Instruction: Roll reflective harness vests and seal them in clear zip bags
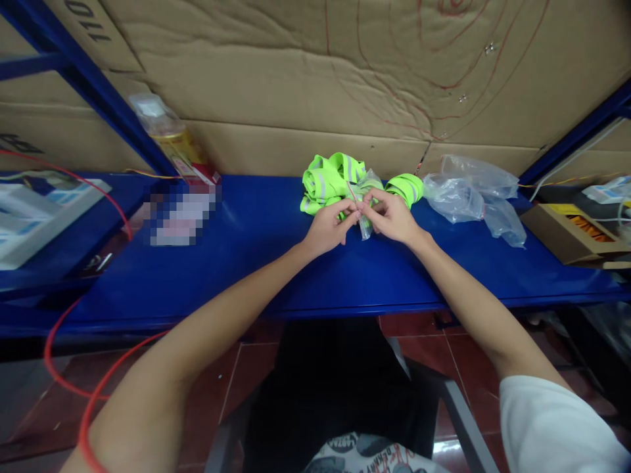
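Observation:
A small clear plastic bag (365, 226) with a reddish strip along its edge is between my hands. My left hand (331, 226) pinches the bag near that strip, thumb and fingers pressed together. Right beside it, my right hand (388, 213) grips the same bag, and the fingertips of both hands almost meet. Behind the hands lies a loose heap of neon-yellow reflective strap (323, 182) with silver bands. A rolled-up neon strap (405, 188) sits just past my right hand. My fingers hide part of the bag.
Several clear plastic bags (461, 197) lie to the right on the blue table (256, 276), by an opened cardboard box (572, 233). At the back left stands a plastic bottle (170, 135). A red hose (91, 394) loops at the left. Cardboard (256, 85) walls the back.

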